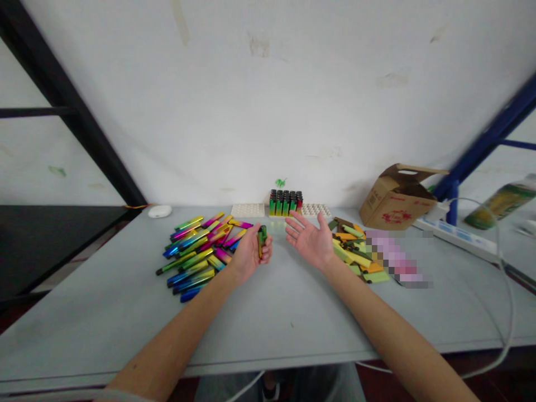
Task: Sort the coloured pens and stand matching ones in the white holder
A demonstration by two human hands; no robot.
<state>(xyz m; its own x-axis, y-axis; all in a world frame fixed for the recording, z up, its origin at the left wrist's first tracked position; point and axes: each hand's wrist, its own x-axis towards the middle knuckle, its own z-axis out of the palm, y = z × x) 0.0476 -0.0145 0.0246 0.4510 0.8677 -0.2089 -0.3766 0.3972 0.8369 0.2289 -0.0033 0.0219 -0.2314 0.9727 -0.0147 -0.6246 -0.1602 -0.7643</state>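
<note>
My left hand (252, 252) is closed round a green and yellow lighter (260, 241) with a dark top, held upright; whether a second one is in the fist I cannot tell. Palm up and fingers spread, my right hand (312, 240) is bare, just left of a heap of matte yellow, green and orange lighters (354, 254). Shiny rainbow-coloured lighters (196, 251) lie heaped beside my left hand. Beyond both hands, several green-yellow lighters with black tops (285, 204) stand upright in rows, between a white holed tray (248, 210) and another white holed tray (316, 210).
An open cardboard box (397, 198) stands at the back right by a power strip (458, 237) and its white cable (508, 290). A pixelated pink patch (396, 259) covers something right of the matte heap. A white case (159, 211) lies at the back left. Behind rises a wall (268, 111).
</note>
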